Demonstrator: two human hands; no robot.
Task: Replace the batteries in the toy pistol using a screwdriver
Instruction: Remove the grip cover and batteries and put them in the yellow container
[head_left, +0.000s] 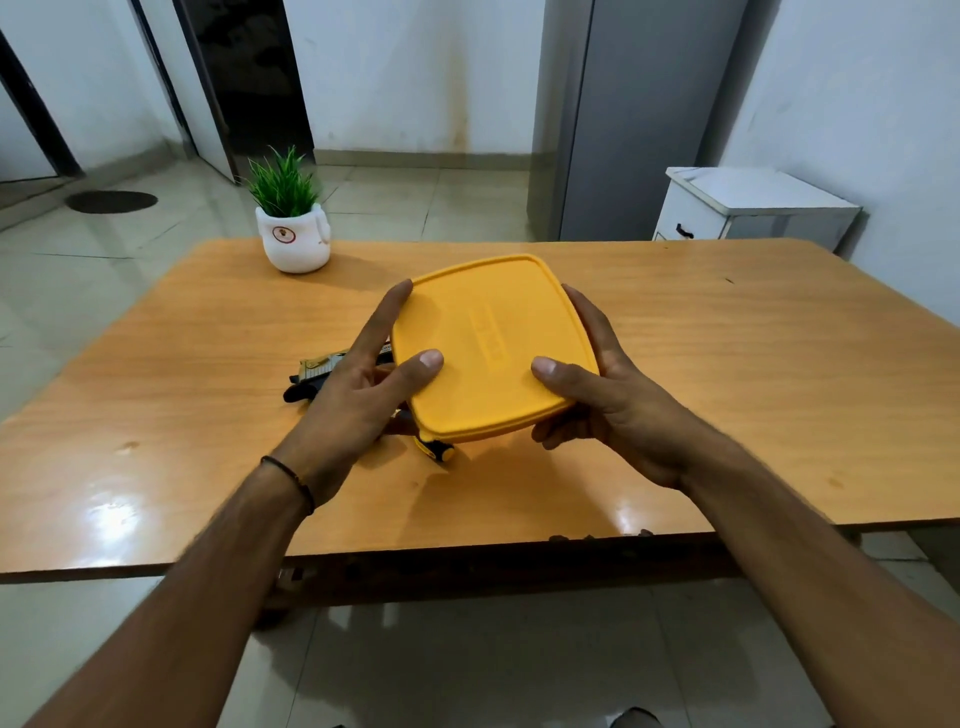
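Observation:
A yellow square lidded container is held tilted above the middle of the wooden table. My left hand grips its left edge, thumb on the lid. My right hand grips its right edge the same way. The toy pistol, gold and black, lies on the table behind my left hand, mostly hidden. A yellow and black screwdriver handle pokes out from under the container's near corner; its shaft is hidden.
A small green plant in a white pot stands at the table's far left. Beyond the table are a white bedside cabinet, a grey cupboard and tiled floor.

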